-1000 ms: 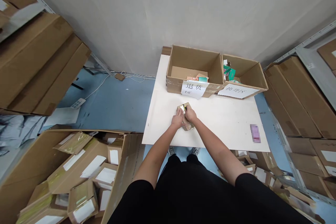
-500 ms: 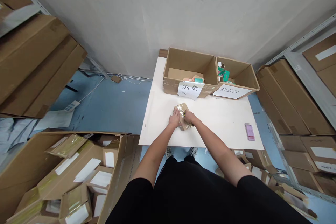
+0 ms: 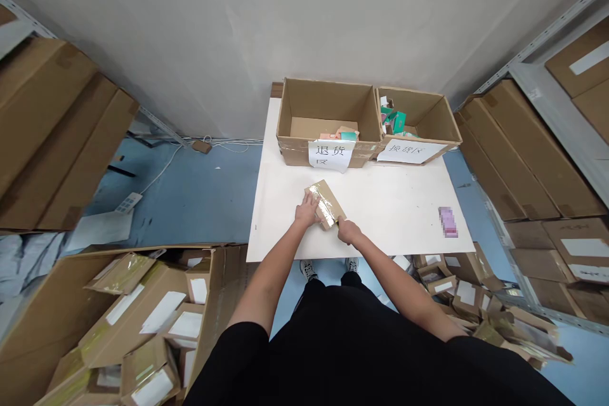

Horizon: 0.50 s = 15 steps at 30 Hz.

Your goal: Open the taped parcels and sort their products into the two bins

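A small brown cardboard box (image 3: pixel 329 203) with shiny clear tape across its top lies at an angle on the white table (image 3: pixel 394 203). My left hand (image 3: pixel 308 209) rests on its left side, fingers spread over the top. At the box's near right corner is my right hand (image 3: pixel 349 231), its fingers closed. A small dark bit shows between that hand and the corner; what it belongs to is hidden in the fist.
Behind the box stand two open cartons with paper signs, the left carton (image 3: pixel 328 101) and the right carton (image 3: pixel 428 115), each holding small boxes. A blurred purple item (image 3: pixel 448 222) lies at the right. Left below is a large carton (image 3: pixel 216 304) of parcels; more parcels (image 3: pixel 466 292) lie right.
My right hand has moved from the top of the box down to its near right corner, baring the tape. My left hand stays on the box. The view has shifted slightly.
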{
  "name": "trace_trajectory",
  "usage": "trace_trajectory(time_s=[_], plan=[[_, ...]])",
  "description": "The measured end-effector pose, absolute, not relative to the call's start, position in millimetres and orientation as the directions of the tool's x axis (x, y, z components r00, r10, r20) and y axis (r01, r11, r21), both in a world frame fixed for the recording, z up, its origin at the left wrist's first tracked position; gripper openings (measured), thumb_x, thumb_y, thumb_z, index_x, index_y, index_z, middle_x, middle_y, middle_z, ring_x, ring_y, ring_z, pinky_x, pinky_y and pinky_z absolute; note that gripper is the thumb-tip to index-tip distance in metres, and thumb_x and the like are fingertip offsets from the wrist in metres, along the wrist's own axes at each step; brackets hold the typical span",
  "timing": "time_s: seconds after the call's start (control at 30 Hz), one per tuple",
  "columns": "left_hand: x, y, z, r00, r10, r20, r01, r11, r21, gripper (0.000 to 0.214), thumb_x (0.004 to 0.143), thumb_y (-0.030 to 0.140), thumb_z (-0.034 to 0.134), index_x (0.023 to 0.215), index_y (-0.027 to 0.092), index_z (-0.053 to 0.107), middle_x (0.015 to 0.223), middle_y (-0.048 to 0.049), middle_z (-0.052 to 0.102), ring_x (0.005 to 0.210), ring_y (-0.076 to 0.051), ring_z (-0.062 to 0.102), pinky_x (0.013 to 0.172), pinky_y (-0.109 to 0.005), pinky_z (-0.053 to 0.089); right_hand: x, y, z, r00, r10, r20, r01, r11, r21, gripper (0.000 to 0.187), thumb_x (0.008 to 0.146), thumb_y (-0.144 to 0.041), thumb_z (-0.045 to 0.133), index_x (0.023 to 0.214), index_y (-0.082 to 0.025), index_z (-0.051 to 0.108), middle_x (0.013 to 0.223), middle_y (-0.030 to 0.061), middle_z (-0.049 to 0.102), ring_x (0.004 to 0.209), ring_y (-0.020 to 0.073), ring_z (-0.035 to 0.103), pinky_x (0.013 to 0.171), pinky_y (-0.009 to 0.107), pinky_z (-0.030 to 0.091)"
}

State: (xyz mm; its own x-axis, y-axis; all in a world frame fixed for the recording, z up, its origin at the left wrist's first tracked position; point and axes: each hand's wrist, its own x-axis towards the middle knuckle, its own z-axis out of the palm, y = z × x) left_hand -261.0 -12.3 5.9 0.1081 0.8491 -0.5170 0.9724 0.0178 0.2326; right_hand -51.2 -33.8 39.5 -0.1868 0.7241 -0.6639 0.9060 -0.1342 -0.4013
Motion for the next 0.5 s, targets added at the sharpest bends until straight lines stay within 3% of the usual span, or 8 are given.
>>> trace_trajectory(time_s=[0.17, 0.27, 0.5], plan=[[-251.7, -11.8, 10.8, 0.066, 0.845, -0.532, 0.980, 0.046, 0.194, 0.109, 0.086, 0.066, 0.074, 0.172, 0.037, 0.014, 0.181, -0.0148, 0.006, 0.166, -0.036, 0.001, 0.114, -0.053, 0.047, -16.1, -42.4, 39.0, -0.204, 0.639, -0.742, 0.885, -0.204, -0.419, 0.037, 0.082, -0.020, 0.076, 0.116, -0.021, 0.063, 0.093, 0.0156, 0.073, 0.065, 0.0302, 0.075, 0.060, 0.041, 0.060], [-233.4, -13.7, 14.5, -0.003, 0.849, -0.529, 0.986, 0.091, 0.140, 0.107, 0.087, 0.071, 0.070, 0.172, 0.034, 0.016, 0.179, -0.0176, 0.013, 0.165, -0.039, 0.005, 0.113, -0.054, 0.048, 26.3, -41.8, 39.4, -0.178, 0.675, -0.716, 0.899, -0.184, -0.397, 0.025, 0.087, -0.020, 0.073, 0.110, -0.020, 0.062, 0.098, 0.0165, 0.072, 0.063, 0.0269, 0.073, 0.059, 0.037, 0.057], [-128.3, -30.0, 11.2, -0.197, 0.870, -0.451, 0.966, 0.250, 0.059, 0.108, 0.092, 0.082, 0.049, 0.171, 0.013, 0.022, 0.166, -0.0298, 0.036, 0.154, -0.049, 0.027, 0.111, -0.054, 0.047, 107.8, -20.9, 41.1, -0.173, 0.780, -0.602, 0.842, -0.200, -0.501, 0.027, 0.106, -0.023, 0.052, 0.133, -0.023, 0.052, 0.097, 0.0073, 0.075, 0.056, 0.0162, 0.067, 0.064, 0.026, 0.048]])
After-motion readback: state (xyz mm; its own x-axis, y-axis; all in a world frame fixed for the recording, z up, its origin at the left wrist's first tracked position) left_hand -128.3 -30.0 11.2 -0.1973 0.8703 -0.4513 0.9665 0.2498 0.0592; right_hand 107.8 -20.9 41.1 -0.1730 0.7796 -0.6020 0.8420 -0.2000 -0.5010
